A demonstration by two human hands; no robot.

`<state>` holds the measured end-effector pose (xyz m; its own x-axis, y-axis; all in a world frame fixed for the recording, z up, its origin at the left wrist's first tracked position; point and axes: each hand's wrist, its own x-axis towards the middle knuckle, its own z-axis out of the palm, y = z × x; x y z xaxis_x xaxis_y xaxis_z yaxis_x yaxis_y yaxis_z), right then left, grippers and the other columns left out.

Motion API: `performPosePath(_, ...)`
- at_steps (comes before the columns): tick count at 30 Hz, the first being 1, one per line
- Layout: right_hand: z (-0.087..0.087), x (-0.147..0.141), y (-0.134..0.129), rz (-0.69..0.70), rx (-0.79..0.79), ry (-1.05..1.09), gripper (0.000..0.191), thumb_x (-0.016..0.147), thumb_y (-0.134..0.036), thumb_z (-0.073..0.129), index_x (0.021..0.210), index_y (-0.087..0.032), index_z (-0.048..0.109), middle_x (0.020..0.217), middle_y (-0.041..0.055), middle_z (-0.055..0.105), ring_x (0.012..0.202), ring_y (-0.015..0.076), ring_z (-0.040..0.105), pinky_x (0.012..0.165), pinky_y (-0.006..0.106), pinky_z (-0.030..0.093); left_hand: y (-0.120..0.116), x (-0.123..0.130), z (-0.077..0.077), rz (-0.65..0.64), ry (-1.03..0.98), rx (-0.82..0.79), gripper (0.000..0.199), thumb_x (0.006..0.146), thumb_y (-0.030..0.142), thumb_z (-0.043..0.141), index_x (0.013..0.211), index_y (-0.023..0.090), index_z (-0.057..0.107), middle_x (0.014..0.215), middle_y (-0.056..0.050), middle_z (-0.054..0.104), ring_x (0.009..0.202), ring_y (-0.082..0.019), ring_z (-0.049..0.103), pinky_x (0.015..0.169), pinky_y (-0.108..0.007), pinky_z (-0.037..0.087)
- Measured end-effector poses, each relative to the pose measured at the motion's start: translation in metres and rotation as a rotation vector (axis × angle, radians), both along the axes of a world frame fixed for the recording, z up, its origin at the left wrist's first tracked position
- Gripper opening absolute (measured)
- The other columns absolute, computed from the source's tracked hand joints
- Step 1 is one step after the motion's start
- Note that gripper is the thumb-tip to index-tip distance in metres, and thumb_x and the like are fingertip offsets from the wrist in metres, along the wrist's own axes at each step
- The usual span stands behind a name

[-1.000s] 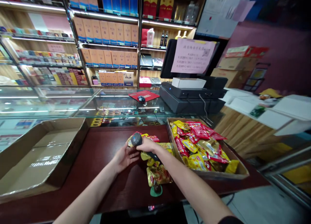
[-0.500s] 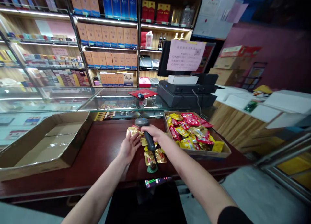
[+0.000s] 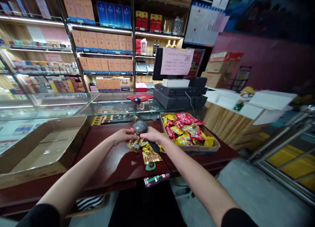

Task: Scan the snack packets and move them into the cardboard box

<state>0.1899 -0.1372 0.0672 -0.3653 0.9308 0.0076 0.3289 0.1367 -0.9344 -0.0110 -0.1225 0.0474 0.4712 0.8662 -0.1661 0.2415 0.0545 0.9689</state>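
Observation:
My right hand (image 3: 152, 135) is wrapped round the handle of a dark handheld barcode scanner (image 3: 139, 126), its rounded head pointing away from me. Just left of the scanner head, my left hand (image 3: 122, 136) has its fingers bent together over a small reddish packet edge. Its fingertips are partly hidden, so what they hold is unclear. Gold snack packets (image 3: 135, 145) lie below the two hands. Nearer to me a flat gold packet (image 3: 150, 156) rests beside a green round patch (image 3: 150, 166) on the dark red counter (image 3: 110, 164).
On the right stands a shallow carton (image 3: 197, 149) of red, yellow and gold packets. A cardboard tray (image 3: 66, 164) sits at the left. Behind are a glass counter (image 3: 108, 104) and a till with a monitor (image 3: 176, 64). A lit phone (image 3: 157, 180) lies at the front edge.
My left hand has moved up and left, from spread fingers to bent ones beside the scanner head. The scanner has tilted, and gold packets now show lower under the hands. The view has shifted slightly.

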Motion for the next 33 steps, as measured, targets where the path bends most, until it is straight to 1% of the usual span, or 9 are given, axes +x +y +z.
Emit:
performPosePath(2,-0.001,-0.003,-0.004,-0.040,-0.010,0.016,0.018,0.059,-0.018,0.061,0.074,-0.012,0.070,0.061,-0.0015,0.062,0.056,0.0105,0.051,0.053,0.021,0.039,0.007,0.009,0.000,-0.064,-0.011,-0.079,0.047,0.055,0.038,0.080,0.095,0.016,0.070,0.092,-0.006,0.071,0.080,-0.019,0.064,0.070,-0.027,0.047)
performPosePath(5,-0.005,-0.003,-0.009,-0.117,-0.098,0.135,0.018,0.059,-0.017,0.062,0.075,-0.013,0.069,0.063,-0.0011,0.063,0.057,0.0115,0.054,0.056,0.023,0.044,0.016,0.017,-0.007,-0.011,-0.052,-0.172,0.047,0.048,0.035,0.083,0.089,0.015,0.071,0.087,-0.007,0.071,0.076,-0.020,0.065,0.069,-0.028,0.048)
performPosePath(8,-0.011,-0.001,-0.018,-0.237,-0.173,0.271,0.019,0.058,-0.016,0.064,0.076,-0.014,0.068,0.066,-0.0002,0.064,0.061,0.0126,0.057,0.059,0.025,0.049,0.027,0.021,-0.017,0.235,-0.182,-0.217,0.048,0.041,0.032,0.087,0.082,0.013,0.069,0.079,-0.007,0.071,0.068,-0.017,0.063,0.064,-0.028,0.048)
performPosePath(10,-0.016,-0.002,-0.026,-0.276,-0.216,0.330,0.018,0.058,-0.017,0.066,0.076,-0.014,0.066,0.071,0.0014,0.065,0.063,0.0137,0.060,0.056,0.025,0.051,0.037,0.023,-0.021,0.387,-0.273,-0.222,0.051,0.038,0.031,0.088,0.081,0.014,0.068,0.078,-0.006,0.070,0.066,-0.015,0.062,0.062,-0.027,0.049)
performPosePath(12,-0.021,-0.005,-0.034,-0.251,-0.293,0.376,0.018,0.059,-0.019,0.066,0.077,-0.014,0.064,0.078,0.0039,0.066,0.064,0.0154,0.063,0.051,0.025,0.052,0.047,0.025,-0.021,0.453,-0.323,-0.212,0.051,0.039,0.031,0.088,0.083,0.015,0.066,0.079,-0.004,0.069,0.066,-0.013,0.062,0.061,-0.025,0.048)
performPosePath(15,-0.030,-0.014,-0.045,-0.225,-0.360,0.390,0.017,0.061,-0.020,0.064,0.076,-0.013,0.061,0.076,0.0051,0.065,0.055,0.0155,0.064,0.041,0.023,0.049,0.058,0.027,-0.014,0.478,-0.362,-0.194,0.049,0.042,0.030,0.087,0.083,0.017,0.064,0.080,-0.003,0.069,0.067,-0.012,0.062,0.061,-0.023,0.048)
performPosePath(21,-0.034,-0.034,-0.057,-0.276,-0.226,0.355,0.011,0.063,-0.023,0.060,0.063,-0.013,0.055,0.052,-0.0004,0.057,0.039,0.0111,0.056,0.032,0.017,0.041,0.061,0.029,0.004,0.430,-0.377,-0.176,0.048,0.042,0.030,0.087,0.083,0.016,0.066,0.075,-0.003,0.069,0.060,-0.012,0.061,0.054,-0.022,0.047)
performPosePath(26,-0.025,-0.041,-0.058,-0.353,-0.278,0.338,0.007,0.063,-0.019,0.056,0.058,-0.015,0.053,0.038,-0.0039,0.050,0.032,0.0085,0.047,0.030,0.017,0.038,0.060,0.033,0.006,0.397,-0.377,-0.154,0.046,0.044,0.029,0.087,0.082,0.014,0.067,0.071,-0.004,0.068,0.054,-0.010,0.059,0.048,-0.020,0.044)
performPosePath(33,-0.021,-0.038,-0.056,-0.387,-0.270,0.323,0.012,0.064,-0.016,0.054,0.054,-0.017,0.050,0.034,-0.0054,0.046,0.028,0.0082,0.042,0.029,0.018,0.033,0.059,0.034,0.007,0.400,-0.346,-0.170,0.044,0.046,0.028,0.086,0.083,0.014,0.066,0.073,-0.005,0.068,0.056,-0.013,0.060,0.049,-0.023,0.047)
